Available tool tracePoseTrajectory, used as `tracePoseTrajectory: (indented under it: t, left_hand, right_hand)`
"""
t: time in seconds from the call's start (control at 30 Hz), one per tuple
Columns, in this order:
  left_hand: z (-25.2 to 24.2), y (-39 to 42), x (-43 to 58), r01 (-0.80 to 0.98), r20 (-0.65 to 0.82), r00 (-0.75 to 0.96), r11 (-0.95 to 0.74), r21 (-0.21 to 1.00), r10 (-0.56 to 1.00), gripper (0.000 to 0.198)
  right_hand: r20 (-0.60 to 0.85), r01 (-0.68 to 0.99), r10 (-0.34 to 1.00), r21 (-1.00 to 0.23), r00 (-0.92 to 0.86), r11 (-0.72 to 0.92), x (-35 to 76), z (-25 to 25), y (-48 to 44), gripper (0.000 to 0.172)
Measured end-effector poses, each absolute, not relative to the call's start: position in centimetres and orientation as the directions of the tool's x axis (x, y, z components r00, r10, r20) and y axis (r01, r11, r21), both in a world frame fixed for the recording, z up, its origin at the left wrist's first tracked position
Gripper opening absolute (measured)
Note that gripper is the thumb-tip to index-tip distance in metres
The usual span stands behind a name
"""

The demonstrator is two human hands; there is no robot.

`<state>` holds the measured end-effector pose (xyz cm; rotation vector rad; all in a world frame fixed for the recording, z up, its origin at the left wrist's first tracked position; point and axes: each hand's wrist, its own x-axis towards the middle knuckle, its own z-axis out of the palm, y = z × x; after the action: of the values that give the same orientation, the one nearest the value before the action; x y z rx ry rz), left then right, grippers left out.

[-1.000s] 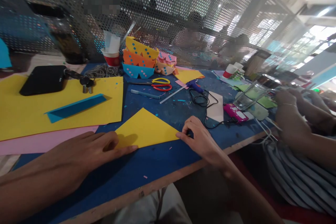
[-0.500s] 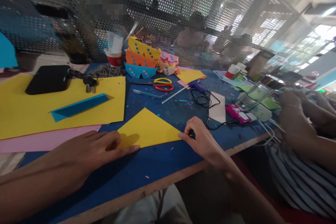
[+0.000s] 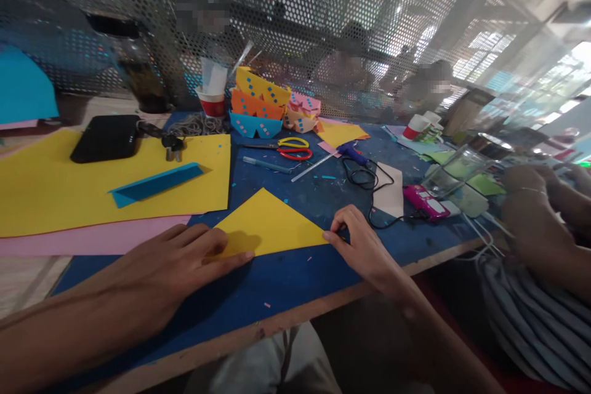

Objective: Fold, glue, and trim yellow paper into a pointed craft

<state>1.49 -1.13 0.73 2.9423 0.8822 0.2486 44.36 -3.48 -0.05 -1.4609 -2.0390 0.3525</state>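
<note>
A yellow sheet of paper (image 3: 268, 221), folded into a triangle, lies on the blue tabletop with its point facing away from me. My left hand (image 3: 184, 258) presses on its left corner, thumb stretched along the near folded edge and the other fingers curled. That corner is hidden under the hand. At the opposite end, my right hand (image 3: 353, 237) pinches the right corner between thumb and fingers. Beyond the triangle are scissors (image 3: 295, 149) with a yellow and a red handle, a pen (image 3: 266, 165) and a glue stick (image 3: 314, 166).
Large yellow sheets (image 3: 184, 197) at left carry a folded blue strip (image 3: 157, 184), a phone (image 3: 106, 138) and keys (image 3: 173, 148). Decorated paper pieces (image 3: 256, 124) and a red-white cup (image 3: 212, 101) stand behind. A glue gun (image 3: 353, 151) with cord lies right. Another person's arm (image 3: 530, 215) is far right.
The view has turned slightly left, so everything sits a little further right in the picture. Both hands keep their places on the yellow paper, with no visible change in grip.
</note>
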Motion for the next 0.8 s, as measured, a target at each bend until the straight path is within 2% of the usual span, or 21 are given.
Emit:
tracePoseTrajectory:
  t: [0.13, 0.23, 0.37, 0.47, 0.57, 0.63, 0.8]
  left_hand:
    - [1.2, -2.5, 2.8, 0.449, 0.23, 0.867, -0.893, 0.024, 0.442, 0.073]
    - [1.8, -4.0, 4.4, 0.493, 0.237, 0.849, -0.869, -0.032, 0.473, 0.063]
    - [2.2, -5.1, 6.0, 0.494, 0.218, 0.858, -0.864, -0.097, 0.466, 0.059]
    - [2.0, -5.0, 6.2, 0.478, 0.231, 0.865, -0.871, -0.111, 0.445, 0.057]
    - [1.5, -4.8, 5.9, 0.468, 0.227, 0.87, -0.878, -0.1, 0.438, 0.054]
    - [1.2, -4.7, 5.6, 0.464, 0.229, 0.87, -0.881, -0.089, 0.436, 0.049]
    - [0.5, -4.6, 5.3, 0.452, 0.24, 0.873, -0.889, -0.068, 0.426, 0.041]
  right_hand:
    - [0.32, 0.776, 0.921, -0.513, -0.223, 0.367, 44.3, -0.1, -3.5, 0.022]
    - [0.328, 0.774, 0.917, -0.511, -0.227, 0.374, 44.3, 0.0, -3.5, 0.019]
    - [0.341, 0.772, 0.91, -0.502, -0.238, 0.39, 44.4, -0.1, -3.4, 0.016]
    - [0.375, 0.792, 0.894, -0.453, -0.246, 0.409, 44.1, 0.2, -3.8, 0.015]
    - [0.5, 0.854, 0.837, -0.315, -0.221, 0.413, 42.5, 1.3, -4.9, 0.014]
    - [0.559, 0.852, 0.792, -0.264, -0.247, 0.452, 40.6, 2.4, -5.7, 0.011]
    - [0.456, 0.738, 0.787, -0.336, -0.416, 0.584, 35.1, 4.1, -5.8, 0.012]
